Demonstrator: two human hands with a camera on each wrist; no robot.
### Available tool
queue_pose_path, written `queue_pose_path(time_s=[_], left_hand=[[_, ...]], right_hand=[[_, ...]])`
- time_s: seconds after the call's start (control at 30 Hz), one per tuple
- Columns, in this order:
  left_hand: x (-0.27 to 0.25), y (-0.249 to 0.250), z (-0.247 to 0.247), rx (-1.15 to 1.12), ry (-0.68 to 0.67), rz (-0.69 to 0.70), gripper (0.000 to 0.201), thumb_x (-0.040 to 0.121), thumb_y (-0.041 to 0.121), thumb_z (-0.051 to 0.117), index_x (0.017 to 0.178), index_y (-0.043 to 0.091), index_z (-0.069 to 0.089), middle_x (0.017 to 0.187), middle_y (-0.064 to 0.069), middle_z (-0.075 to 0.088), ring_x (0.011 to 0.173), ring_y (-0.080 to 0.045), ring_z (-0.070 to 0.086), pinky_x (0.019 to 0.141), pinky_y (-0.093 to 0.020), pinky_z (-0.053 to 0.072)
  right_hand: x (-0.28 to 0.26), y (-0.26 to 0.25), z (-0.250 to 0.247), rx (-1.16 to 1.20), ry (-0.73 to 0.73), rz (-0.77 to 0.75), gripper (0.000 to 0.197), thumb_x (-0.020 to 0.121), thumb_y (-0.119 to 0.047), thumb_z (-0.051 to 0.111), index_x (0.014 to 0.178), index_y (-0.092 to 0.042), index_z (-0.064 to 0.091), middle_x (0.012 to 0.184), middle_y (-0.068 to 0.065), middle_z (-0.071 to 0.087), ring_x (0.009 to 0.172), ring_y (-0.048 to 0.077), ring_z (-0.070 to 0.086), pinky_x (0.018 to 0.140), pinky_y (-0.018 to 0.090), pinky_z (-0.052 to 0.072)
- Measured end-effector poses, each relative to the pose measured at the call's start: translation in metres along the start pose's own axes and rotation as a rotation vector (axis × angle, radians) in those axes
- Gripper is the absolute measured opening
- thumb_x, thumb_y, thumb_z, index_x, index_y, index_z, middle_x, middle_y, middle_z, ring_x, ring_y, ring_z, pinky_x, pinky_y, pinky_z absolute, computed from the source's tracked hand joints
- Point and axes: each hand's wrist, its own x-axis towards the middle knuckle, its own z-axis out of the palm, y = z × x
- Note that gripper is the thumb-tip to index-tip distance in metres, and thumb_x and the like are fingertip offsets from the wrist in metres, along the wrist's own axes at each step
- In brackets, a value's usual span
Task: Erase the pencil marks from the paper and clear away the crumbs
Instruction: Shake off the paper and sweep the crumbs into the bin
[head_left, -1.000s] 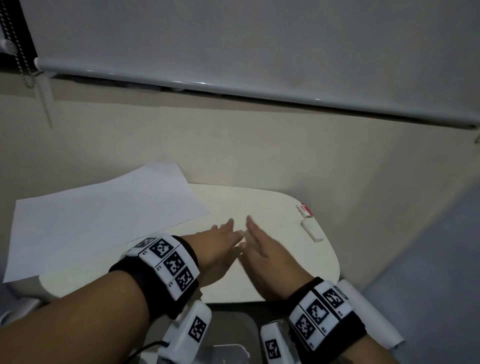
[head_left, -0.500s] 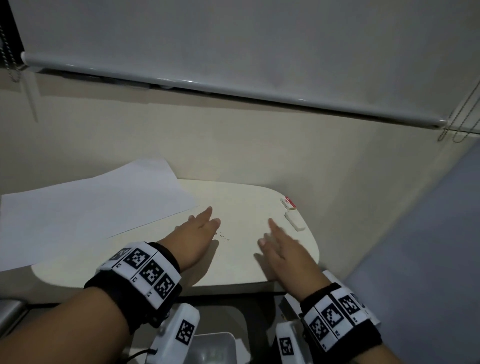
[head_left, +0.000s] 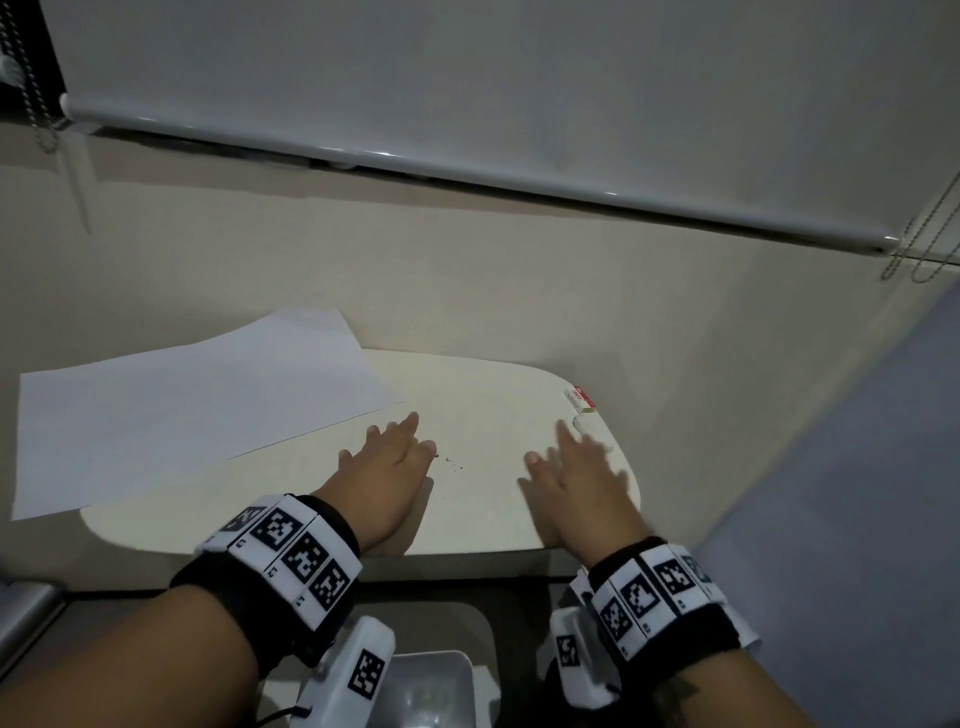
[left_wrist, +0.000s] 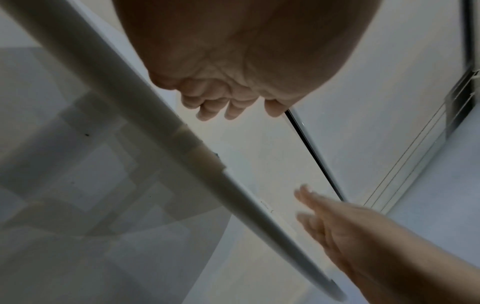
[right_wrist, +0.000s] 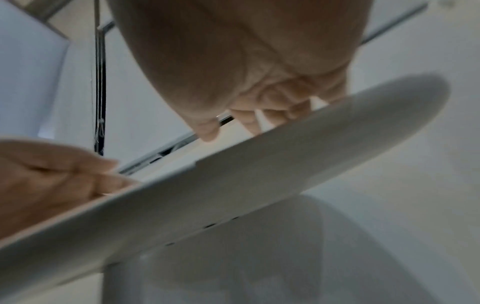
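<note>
Eraser, perhaps, beyond right hand.

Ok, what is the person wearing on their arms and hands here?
Both forearms are bare, with no sleeves or gloves. The left hand and right hand each have a black wrist strap ringed with white square tiles bearing black-and-white coded markers. A white marker-tagged camera block hangs under each wrist.

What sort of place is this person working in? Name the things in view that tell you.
Probably a small desk corner in a home or office: a little rounded white table pushed against a plain wall, a roller blind hanging above it, and a sheet of paper and an eraser on top.
</note>
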Motion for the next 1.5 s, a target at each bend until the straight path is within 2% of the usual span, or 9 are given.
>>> queue_pose_path(time_s=[0.1, 0.33, 0.57, 0.7, 0.9, 1.07, 1.2, 1.33, 1.5], left_hand=[[-0.001, 0.0, 0.004, 0.006, 0.007, 0.003, 0.053, 0.106, 0.037, 0.028, 0.157, 0.025, 0.016, 0.164, 0.001, 0.013, 0.151, -0.013, -0.004, 0.12, -0.037, -0.008], [-0.003, 0.003, 0.008, -0.153, 0.048, 0.066, 0.051, 0.106, 0.032, 0.029, 0.156, 0.027, 0.018, 0.163, 0.002, 0.015, 0.15, -0.008, -0.004, 0.12, -0.035, -0.01], [-0.003, -0.009, 0.004, -0.182, 0.233, 0.033, 0.055, 0.105, 0.044, 0.024, 0.155, 0.021, 0.023, 0.163, 0.001, 0.014, 0.151, -0.019, 0.003, 0.121, -0.049, -0.002], [0.001, -0.005, 0.015, -0.067, 0.104, -0.056, 0.061, 0.101, 0.044, 0.014, 0.157, 0.02, 0.009, 0.164, -0.002, -0.006, 0.151, -0.028, -0.008, 0.12, -0.047, -0.005], [-0.001, 0.004, 0.006, -0.817, 0.16, 0.051, 0.049, 0.1, 0.053, 0.035, 0.148, 0.045, 0.031, 0.156, 0.016, 0.029, 0.142, -0.01, 0.031, 0.12, -0.041, 0.022], [0.004, -0.018, -0.018, -0.574, 0.494, -0.012, 0.056, 0.096, 0.06, 0.03, 0.148, 0.04, 0.033, 0.158, 0.01, 0.029, 0.148, -0.022, 0.023, 0.122, -0.046, 0.012], [0.008, -0.022, 0.002, 0.152, 0.286, -0.202, 0.057, 0.102, 0.041, 0.022, 0.155, 0.019, 0.017, 0.163, -0.007, 0.012, 0.148, -0.035, 0.008, 0.117, -0.059, 0.005], [-0.012, -0.004, 0.014, -0.076, 0.041, 0.079, 0.064, 0.103, 0.052, 0.022, 0.157, 0.025, 0.002, 0.165, -0.001, 0.002, 0.151, -0.014, -0.005, 0.122, -0.043, -0.005], [-0.012, -0.01, 0.002, 0.483, 0.319, -0.002, 0.07, 0.099, 0.059, 0.018, 0.157, 0.024, -0.002, 0.165, -0.005, -0.002, 0.15, -0.026, -0.015, 0.116, -0.056, -0.011]], right_hand=[[0.012, 0.006, 0.006, -0.179, -0.099, 0.17, 0.076, 0.097, -0.064, 0.019, 0.157, -0.021, 0.001, 0.162, 0.022, 0.006, 0.151, 0.032, 0.0, 0.12, 0.053, 0.002], [-0.022, -0.044, 0.032, 0.044, -0.28, -0.516, 0.062, 0.104, -0.05, 0.028, 0.158, -0.03, 0.007, 0.165, -0.003, 0.009, 0.152, 0.01, 0.002, 0.122, 0.038, 0.0], [0.01, -0.01, 0.025, -0.103, 0.019, 0.068, 0.064, 0.102, -0.053, 0.021, 0.157, -0.023, 0.011, 0.163, 0.015, 0.012, 0.149, 0.031, 0.009, 0.119, 0.056, 0.01], [-0.009, -0.04, 0.043, -0.117, -0.048, -0.078, 0.066, 0.102, -0.052, 0.018, 0.158, -0.021, -0.001, 0.162, 0.023, 0.009, 0.151, 0.032, 0.003, 0.121, 0.05, 0.005], [-0.011, -0.071, 0.026, 0.791, -0.133, -0.219, 0.053, 0.106, -0.031, 0.034, 0.156, -0.034, 0.016, 0.161, -0.005, 0.024, 0.146, 0.009, 0.024, 0.117, 0.024, 0.016], [-0.002, -0.05, 0.014, 0.674, 0.034, -0.031, 0.053, 0.106, -0.038, 0.033, 0.155, -0.024, 0.023, 0.159, -0.005, 0.028, 0.148, 0.016, 0.023, 0.12, 0.032, 0.016], [-0.011, -0.06, 0.034, 0.385, -0.125, -0.093, 0.061, 0.104, -0.049, 0.025, 0.158, -0.027, 0.006, 0.164, 0.0, 0.015, 0.152, 0.019, 0.007, 0.123, 0.035, 0.0], [-0.02, -0.072, 0.033, 0.631, -0.144, -0.207, 0.056, 0.105, -0.042, 0.031, 0.157, -0.031, 0.014, 0.162, -0.004, 0.024, 0.149, 0.013, 0.019, 0.12, 0.026, 0.013], [-0.015, -0.062, 0.025, 0.583, 0.025, -0.184, 0.053, 0.105, -0.038, 0.034, 0.155, -0.025, 0.023, 0.161, -0.002, 0.025, 0.148, 0.011, 0.022, 0.122, 0.032, 0.013]])
